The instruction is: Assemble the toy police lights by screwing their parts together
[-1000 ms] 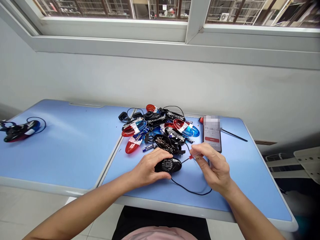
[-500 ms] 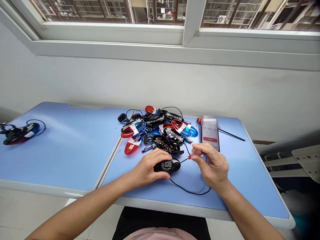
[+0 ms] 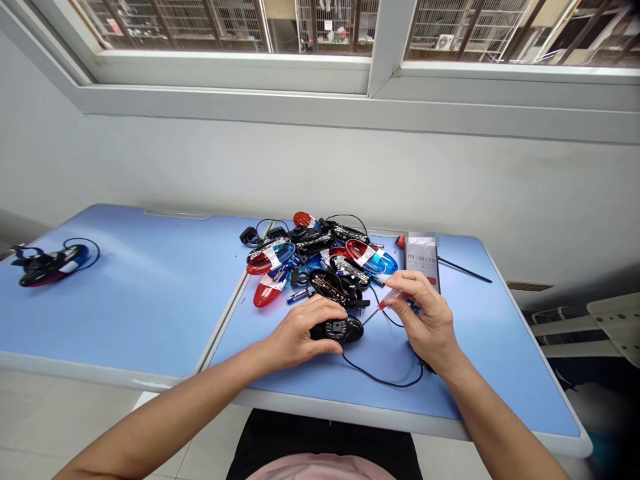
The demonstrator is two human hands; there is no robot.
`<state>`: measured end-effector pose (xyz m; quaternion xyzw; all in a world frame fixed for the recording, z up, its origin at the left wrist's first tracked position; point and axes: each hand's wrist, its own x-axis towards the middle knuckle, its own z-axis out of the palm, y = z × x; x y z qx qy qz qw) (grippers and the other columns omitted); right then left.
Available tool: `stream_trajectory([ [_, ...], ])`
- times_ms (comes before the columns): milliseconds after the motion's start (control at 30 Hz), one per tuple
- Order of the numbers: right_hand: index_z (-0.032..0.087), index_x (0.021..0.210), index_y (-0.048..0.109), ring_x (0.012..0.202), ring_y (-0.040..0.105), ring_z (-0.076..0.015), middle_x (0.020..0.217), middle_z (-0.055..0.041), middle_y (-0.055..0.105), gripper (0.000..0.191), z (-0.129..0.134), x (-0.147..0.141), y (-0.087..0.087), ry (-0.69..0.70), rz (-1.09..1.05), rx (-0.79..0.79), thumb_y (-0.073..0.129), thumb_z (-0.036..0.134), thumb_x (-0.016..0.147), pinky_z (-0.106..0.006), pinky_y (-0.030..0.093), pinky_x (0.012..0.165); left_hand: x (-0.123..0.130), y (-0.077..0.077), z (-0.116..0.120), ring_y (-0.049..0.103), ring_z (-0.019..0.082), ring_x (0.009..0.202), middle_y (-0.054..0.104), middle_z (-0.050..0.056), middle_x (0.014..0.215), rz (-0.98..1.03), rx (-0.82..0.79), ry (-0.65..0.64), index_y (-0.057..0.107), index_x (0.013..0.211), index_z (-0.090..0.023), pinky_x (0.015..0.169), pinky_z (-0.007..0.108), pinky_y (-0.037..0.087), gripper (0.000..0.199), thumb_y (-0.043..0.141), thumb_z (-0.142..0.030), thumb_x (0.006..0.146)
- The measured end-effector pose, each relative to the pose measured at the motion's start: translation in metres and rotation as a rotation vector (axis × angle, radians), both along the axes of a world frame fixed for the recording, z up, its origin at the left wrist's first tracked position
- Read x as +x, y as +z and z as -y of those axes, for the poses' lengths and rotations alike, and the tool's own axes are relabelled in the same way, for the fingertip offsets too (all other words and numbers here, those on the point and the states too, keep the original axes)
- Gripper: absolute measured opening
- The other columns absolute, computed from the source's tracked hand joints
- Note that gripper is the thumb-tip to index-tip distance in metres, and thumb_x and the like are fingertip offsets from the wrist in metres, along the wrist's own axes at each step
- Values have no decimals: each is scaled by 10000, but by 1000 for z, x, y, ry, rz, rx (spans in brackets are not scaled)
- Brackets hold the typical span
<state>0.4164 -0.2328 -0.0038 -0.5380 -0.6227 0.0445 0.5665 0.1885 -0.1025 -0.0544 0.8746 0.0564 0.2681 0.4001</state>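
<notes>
Blue table: you clamping black shell under left hand, right hand pinching red screwdriver, tilting it up, thin tip coming near shell.

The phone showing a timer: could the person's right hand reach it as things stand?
Probably yes: the right hand sits close in front of the phone, with nothing between them, though it holds a red-handled screwdriver that it might need to put down first.

From here I see a pale grey wall; a wide window above it; tiled floor beneath the blue table.
</notes>
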Motion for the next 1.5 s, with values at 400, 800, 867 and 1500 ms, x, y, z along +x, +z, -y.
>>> stream_trajectory([
  [400, 287, 1269, 696, 857, 703, -192, 932, -42, 750, 382, 1, 1, 5, 206, 52, 41, 593, 52, 986, -359, 603, 741, -1, -1, 0, 679, 265, 1111, 746, 114, 1208, -31, -25, 3, 698, 1280, -230, 960, 414, 550, 470, 815, -456, 886],
  [800, 312, 1278, 716, 858, 744, -191, 961, -39, 789, 427, 1, 0, 5, 144, 50, 95, 571, 37, 986, -355, 631, 751, -2, 2, 0, 677, 267, 1096, 736, 120, 1194, -52, -26, 0, 701, 1282, -220, 954, 425, 545, 469, 773, -498, 911],
  [867, 306, 1329, 697, 931, 754, -225, 1055, -76, 794, 402, 1, 0, 5, 155, 87, 109, 578, 101, 1004, -403, 641, 790, -2, 2, 0, 677, 263, 1092, 735, 117, 1193, -50, -26, -1, 698, 1287, -222, 951, 418, 544, 473, 777, -494, 908],
  [1500, 287, 1112, 744, 787, 705, -173, 933, -33, 729, 228, 2, -8, 3, -19, -14, 100, 680, 133, 956, -330, 618, 675, -3, 4, 0, 677, 263, 1094, 727, 118, 1213, -97, -15, 1, 699, 1288, -231, 958, 423, 548, 448, 775, -475, 919],
])
